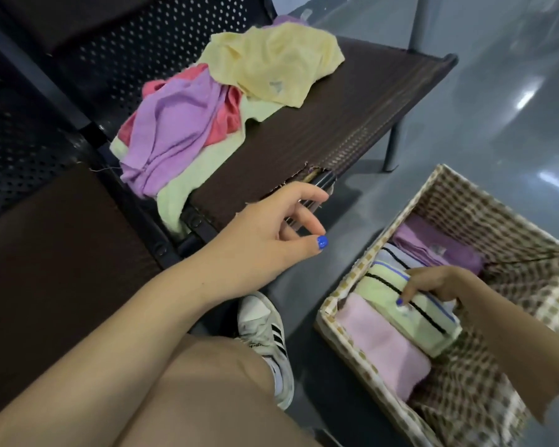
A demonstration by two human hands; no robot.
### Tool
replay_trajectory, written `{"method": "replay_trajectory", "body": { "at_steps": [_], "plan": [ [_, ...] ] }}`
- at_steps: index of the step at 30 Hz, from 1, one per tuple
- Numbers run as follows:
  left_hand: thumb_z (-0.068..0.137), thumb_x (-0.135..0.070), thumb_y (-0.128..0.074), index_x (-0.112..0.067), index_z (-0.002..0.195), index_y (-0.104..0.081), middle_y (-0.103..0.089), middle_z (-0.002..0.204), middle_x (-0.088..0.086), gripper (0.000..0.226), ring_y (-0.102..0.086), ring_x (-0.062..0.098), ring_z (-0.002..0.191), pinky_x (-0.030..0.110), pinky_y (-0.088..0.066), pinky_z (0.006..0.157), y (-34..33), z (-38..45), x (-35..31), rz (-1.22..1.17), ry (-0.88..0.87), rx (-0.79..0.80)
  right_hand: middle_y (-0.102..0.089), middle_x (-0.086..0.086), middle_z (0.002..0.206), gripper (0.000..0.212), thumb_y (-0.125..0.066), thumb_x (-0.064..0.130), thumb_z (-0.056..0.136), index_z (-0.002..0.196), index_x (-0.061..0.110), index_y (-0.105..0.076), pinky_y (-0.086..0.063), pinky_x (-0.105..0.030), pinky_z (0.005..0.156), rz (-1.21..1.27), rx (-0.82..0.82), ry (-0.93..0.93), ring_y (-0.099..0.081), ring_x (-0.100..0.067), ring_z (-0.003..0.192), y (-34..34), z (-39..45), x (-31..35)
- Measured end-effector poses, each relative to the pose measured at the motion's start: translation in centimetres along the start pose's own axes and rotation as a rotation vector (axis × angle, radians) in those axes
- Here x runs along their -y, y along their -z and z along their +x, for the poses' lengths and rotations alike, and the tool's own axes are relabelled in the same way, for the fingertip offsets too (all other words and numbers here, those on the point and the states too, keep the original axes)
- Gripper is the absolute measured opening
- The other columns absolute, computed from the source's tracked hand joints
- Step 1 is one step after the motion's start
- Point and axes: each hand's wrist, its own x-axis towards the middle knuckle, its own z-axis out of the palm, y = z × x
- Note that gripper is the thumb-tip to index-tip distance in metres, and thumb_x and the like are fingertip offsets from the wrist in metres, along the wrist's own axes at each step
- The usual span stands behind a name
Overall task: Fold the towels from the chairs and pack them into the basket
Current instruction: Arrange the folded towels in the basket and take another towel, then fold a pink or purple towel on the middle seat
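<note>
Folded green towel, pale with black and blue stripes, sits in the basket, right grip curled on it. Beside it in the basket: folded pink towel, purple towel. Left grip loose, holding nothing, hovering by the chair. Unfolded pile on chair: yellow, purple, pink, green.

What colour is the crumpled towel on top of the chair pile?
Pale yellow towel, seen in the head view.
</note>
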Motion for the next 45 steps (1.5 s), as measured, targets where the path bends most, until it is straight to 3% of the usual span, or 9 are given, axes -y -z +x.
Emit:
{"method": "replay_trajectory", "body": {
  "at_steps": [4,9,12,17,22,27,32,37,45],
  "plan": [
    [0.085,-0.013,-0.068,-0.040,0.108,-0.050,-0.063,0.090,-0.011,0.040,-0.061,0.033,0.082,0.020,-0.047,0.075,-0.3,0.4,0.1,-0.056,0.011,0.030,-0.067,-0.017,0.091,0.015,-0.067,-0.005,0.080,0.092,0.002,-0.060,-0.056,-0.034,0.065,-0.062,-0.079,-0.015,-0.065,-0.030,0.080,-0.5,0.8,0.6],
    [0.076,-0.026,-0.069,-0.043,0.107,-0.050,-0.064,0.087,-0.016,0.041,-0.060,0.034,0.080,0.036,-0.050,0.078,-0.2,0.6,0.5,-0.061,0.037,0.044,-0.051,-0.003,0.064,0.038,-0.073,0.032,0.068,0.088,0.010,-0.050,-0.034,-0.023,0.048,-0.731,-0.210,-0.129,-0.048,-0.019,0.056,-2.6,1.9,2.7],
    [0.081,-0.018,-0.072,-0.041,0.106,-0.050,-0.063,0.086,-0.015,0.040,-0.059,0.036,0.082,0.029,-0.048,0.073,-0.1,0.5,0.5,-0.057,0.040,0.017,-0.058,0.000,0.094,0.074,-0.072,0.055,0.069,0.120,0.012,-0.040,-0.050,-0.029,0.070,-0.923,-0.379,-0.154,-0.062,-0.023,0.088,-3.8,1.3,2.9],
    [0.087,-0.008,-0.065,-0.033,0.099,-0.057,-0.063,0.081,-0.007,0.029,-0.058,0.016,0.071,0.020,-0.042,0.064,0.6,-0.6,0.9,-0.054,0.046,-0.048,-0.067,-0.001,0.110,0.066,-0.055,0.068,0.081,0.118,0.014,-0.060,-0.055,-0.042,0.082,-1.158,-0.661,-0.210,-0.066,-0.028,0.098,-4.5,-2.8,3.8],
    [0.086,-0.013,-0.063,-0.022,0.090,-0.062,-0.064,0.067,-0.007,0.010,-0.061,0.007,0.063,0.022,-0.046,0.062,1.9,-3.9,1.6,-0.167,0.107,-0.131,-0.062,-0.003,0.123,0.041,-0.035,0.044,0.100,0.117,0.016,-0.058,-0.045,-0.031,0.088,-1.144,-0.732,0.194,-0.059,-0.025,0.114,-7.0,-11.9,9.5],
    [0.084,-0.002,-0.067,-0.013,0.087,-0.065,-0.068,0.065,-0.001,0.012,-0.062,0.008,0.059,0.017,-0.046,0.055,5.4,-7.5,2.7,-0.222,0.178,-0.407,-0.053,-0.004,0.069,0.040,-0.035,0.039,0.101,0.073,0.012,-0.045,-0.043,-0.033,0.067,-0.985,-0.788,0.616,-0.063,-0.030,0.082,-10.2,-19.2,17.8],
    [0.087,0.000,-0.064,-0.006,0.085,-0.067,-0.069,0.066,0.007,0.007,-0.063,0.011,0.054,0.016,-0.047,0.050,8.9,-14.1,4.7,-0.294,0.195,-0.582,-0.062,-0.010,0.111,0.029,-0.042,0.036,0.098,0.106,0.012,-0.056,-0.037,-0.033,0.071,-1.051,-0.773,0.880,-0.058,-0.032,0.101,-17.2,-20.9,24.0],
    [0.088,0.005,-0.060,-0.010,0.080,-0.071,-0.071,0.069,0.011,0.020,-0.064,0.017,0.058,0.028,-0.051,0.061,12.7,-20.3,8.3,-0.149,0.347,-0.639,-0.065,-0.012,0.108,0.024,-0.046,0.027,0.095,0.107,0.012,-0.061,-0.042,-0.035,0.072,-1.165,-0.696,1.176,-0.059,-0.032,0.100,-27.3,-23.8,29.6],
    [0.090,-0.012,-0.060,-0.035,0.083,-0.067,-0.069,0.077,-0.023,0.025,-0.063,-0.002,0.068,0.017,-0.048,0.066,16.2,-23.5,9.1,0.215,0.312,-0.551,-0.066,-0.005,0.104,0.020,-0.048,0.026,0.095,0.108,0.020,-0.063,-0.039,-0.031,0.068,-1.332,-0.585,1.433,-0.059,-0.025,0.093,-39.1,-25.0,37.6]
  ]
}}
